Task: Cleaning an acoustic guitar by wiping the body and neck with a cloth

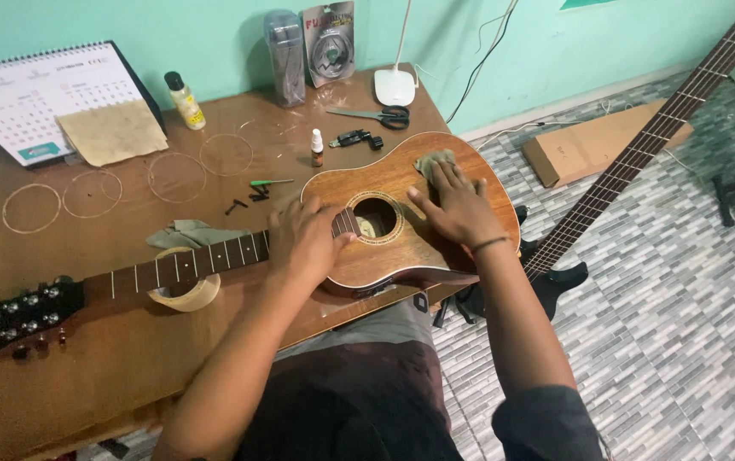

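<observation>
1. Head view: one acoustic guitar (pixel 401 248) is laid flat on the wooden table (pixel 111 367), with its neck propped on a tape roll (pixel 185 294).
2. The left hand (pixel 303 242) is rested, fingers loosely curled, where the neck joins the body.
3. A small cloth (pixel 432 162) is pressed onto the guitar top under the flat, spread fingers of the right hand (pixel 457 205).
4. Four coiled strings (pixel 177 177) and two small bottles (pixel 185 100) are counted; a clear plastic container (pixel 285 56) stands upright, its contents unreadable.
</observation>
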